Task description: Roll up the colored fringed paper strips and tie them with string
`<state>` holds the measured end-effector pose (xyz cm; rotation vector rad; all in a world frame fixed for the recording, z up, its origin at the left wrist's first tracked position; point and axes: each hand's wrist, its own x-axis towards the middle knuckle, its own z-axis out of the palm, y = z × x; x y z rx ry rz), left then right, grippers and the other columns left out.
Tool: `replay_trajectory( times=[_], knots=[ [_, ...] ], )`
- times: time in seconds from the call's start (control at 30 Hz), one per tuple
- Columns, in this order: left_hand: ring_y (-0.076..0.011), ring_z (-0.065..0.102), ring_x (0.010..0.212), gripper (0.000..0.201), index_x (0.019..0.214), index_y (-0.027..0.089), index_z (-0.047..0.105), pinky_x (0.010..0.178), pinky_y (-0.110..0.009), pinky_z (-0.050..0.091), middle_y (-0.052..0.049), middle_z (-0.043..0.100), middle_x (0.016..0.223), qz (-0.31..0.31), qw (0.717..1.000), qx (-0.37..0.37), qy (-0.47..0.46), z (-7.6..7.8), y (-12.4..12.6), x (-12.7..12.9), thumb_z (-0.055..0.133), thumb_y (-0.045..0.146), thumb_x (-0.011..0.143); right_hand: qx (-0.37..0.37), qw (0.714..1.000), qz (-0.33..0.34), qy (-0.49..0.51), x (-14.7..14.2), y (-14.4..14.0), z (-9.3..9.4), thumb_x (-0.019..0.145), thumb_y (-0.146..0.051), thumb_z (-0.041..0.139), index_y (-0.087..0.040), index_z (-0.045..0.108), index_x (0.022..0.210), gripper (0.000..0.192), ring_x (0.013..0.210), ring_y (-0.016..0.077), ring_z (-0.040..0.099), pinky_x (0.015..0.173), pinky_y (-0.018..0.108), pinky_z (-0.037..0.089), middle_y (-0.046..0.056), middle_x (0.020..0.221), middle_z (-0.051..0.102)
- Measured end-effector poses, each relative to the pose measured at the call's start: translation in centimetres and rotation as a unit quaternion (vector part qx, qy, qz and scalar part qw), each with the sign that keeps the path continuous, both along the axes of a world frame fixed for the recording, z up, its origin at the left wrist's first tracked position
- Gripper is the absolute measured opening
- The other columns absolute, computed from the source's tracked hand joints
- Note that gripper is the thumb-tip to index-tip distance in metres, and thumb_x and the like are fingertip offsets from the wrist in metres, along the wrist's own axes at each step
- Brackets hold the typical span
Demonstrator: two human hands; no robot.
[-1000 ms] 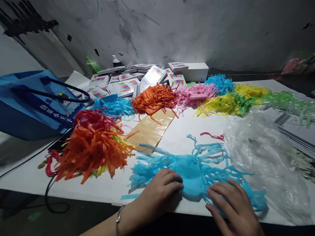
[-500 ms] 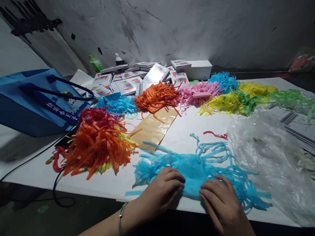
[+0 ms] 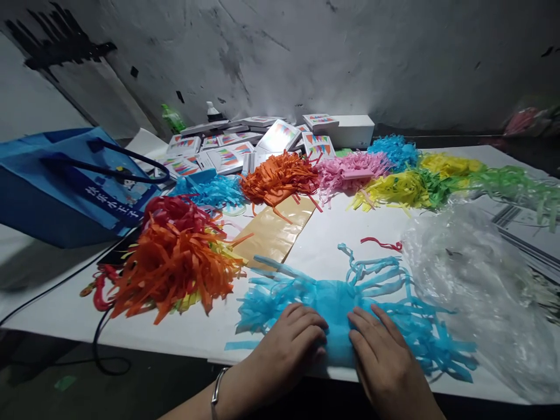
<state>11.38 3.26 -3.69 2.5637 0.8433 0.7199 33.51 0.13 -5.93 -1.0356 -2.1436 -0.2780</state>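
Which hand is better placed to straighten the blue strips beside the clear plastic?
Probably the right hand: it lies close beside those blue strips, while the left hand is across the plain blue middle from them.

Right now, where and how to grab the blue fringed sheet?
Likely by the uncut middle band of the blue fringed sheet, coming from the near side: loose strips splay left and right and could tangle, but leave the near edge freer.

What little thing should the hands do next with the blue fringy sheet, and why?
Maybe the left hand and right hand should gently roll the near edge of the blue fringed sheet. They sit on either side of its plain middle, near that edge, and its strips spread out both ways.
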Motion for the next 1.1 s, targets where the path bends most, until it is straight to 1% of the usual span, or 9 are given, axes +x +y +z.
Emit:
replay_trajectory(
  times=[0.2,0.3,0.43,0.57,0.63,0.7,0.77,0.87,1.1],
  knots=[
    [-0.0230,0.062,0.099,0.017,0.109,0.020,0.060,0.091,-0.039,0.035,-0.004,0.073,0.113,-0.013,0.998,0.032,0.061,-0.3,0.2,0.1,0.052,0.010,0.098,-0.037,0.999,0.031,-0.011,0.6,-0.1,1.2,0.103,-0.016,0.042,-0.012,0.065,0.109,0.023,0.103,0.0196,0.069,0.103,0.036,0.043,0.005,0.101,0.076],
    [-0.0226,0.061,0.099,0.014,0.105,0.019,0.061,0.090,-0.038,0.034,-0.004,0.073,0.112,-0.005,0.998,0.029,0.061,-0.5,0.2,0.2,0.056,0.010,0.096,-0.053,0.998,-0.009,-0.038,0.3,0.2,1.1,0.105,-0.040,0.044,-0.018,0.065,0.116,0.032,0.103,0.0223,0.067,0.094,0.038,0.043,0.003,0.117,0.074],
    [-0.0223,0.060,0.098,0.024,0.106,0.020,0.061,0.090,-0.038,0.034,-0.003,0.073,0.112,-0.003,0.998,0.015,0.059,-0.5,0.0,0.3,0.054,0.002,0.092,-0.016,0.981,-0.173,-0.087,0.9,1.4,-0.9,0.106,-0.049,0.033,-0.019,0.067,0.115,0.046,0.100,0.0289,0.066,0.081,0.048,0.041,0.008,0.123,0.072],
    [-0.0214,0.061,0.097,0.028,0.106,0.020,0.061,0.088,-0.037,0.034,-0.002,0.074,0.112,0.006,0.999,-0.017,0.047,-0.4,-0.3,0.3,0.054,-0.001,0.090,0.045,0.919,-0.387,-0.053,3.9,1.4,-1.4,0.101,-0.040,0.051,-0.012,0.067,0.118,0.037,0.098,0.0389,0.065,0.080,0.056,0.041,0.022,0.120,0.070],
    [-0.0213,0.061,0.097,0.029,0.105,0.020,0.061,0.089,-0.038,0.034,-0.002,0.074,0.112,0.013,0.999,-0.019,0.037,-0.6,-0.3,0.4,0.054,-0.003,0.088,0.071,0.905,-0.418,-0.033,4.8,0.5,-0.5,0.096,-0.031,0.060,-0.012,0.065,0.123,0.033,0.101,0.0417,0.064,0.084,0.059,0.041,0.023,0.127,0.066],
    [-0.0207,0.062,0.096,0.028,0.103,0.020,0.061,0.088,-0.037,0.034,-0.002,0.074,0.111,0.022,0.999,-0.014,0.026,-0.8,-0.4,0.6,0.054,-0.002,0.089,0.089,0.935,-0.342,-0.031,4.4,-0.5,0.5,0.093,-0.024,0.066,-0.011,0.064,0.124,0.033,0.105,0.0385,0.064,0.088,0.055,0.044,0.021,0.130,0.065],
    [-0.0201,0.063,0.095,0.025,0.103,0.021,0.061,0.089,-0.037,0.034,-0.002,0.075,0.109,0.029,0.999,-0.010,0.015,-1.0,-0.4,0.7,0.055,0.000,0.091,0.067,0.981,-0.177,-0.048,2.9,-1.4,1.0,0.093,-0.021,0.066,-0.009,0.063,0.125,0.034,0.110,0.0325,0.064,0.094,0.047,0.047,0.018,0.128,0.067],
    [-0.0194,0.065,0.091,0.024,0.105,0.021,0.061,0.090,-0.037,0.034,-0.001,0.077,0.106,0.034,0.999,-0.010,-0.006,-1.1,-0.6,0.6,0.055,0.002,0.093,0.009,0.998,-0.011,-0.054,0.8,-1.8,0.3,0.097,-0.014,0.052,-0.007,0.063,0.123,0.029,0.112,0.0243,0.064,0.104,0.040,0.042,0.012,0.117,0.072],
    [-0.0181,0.070,0.087,0.025,0.101,0.023,0.069,0.081,-0.029,0.044,0.001,0.078,0.097,0.105,0.983,-0.127,0.078,0.6,0.0,-0.1,0.057,0.003,0.092,-0.100,0.994,-0.037,0.002,2.3,-0.9,-1.2,0.093,-0.008,0.050,-0.021,0.063,0.113,0.028,0.101,0.0211,0.061,0.094,0.035,0.039,0.001,0.096,0.071]
  ],
)
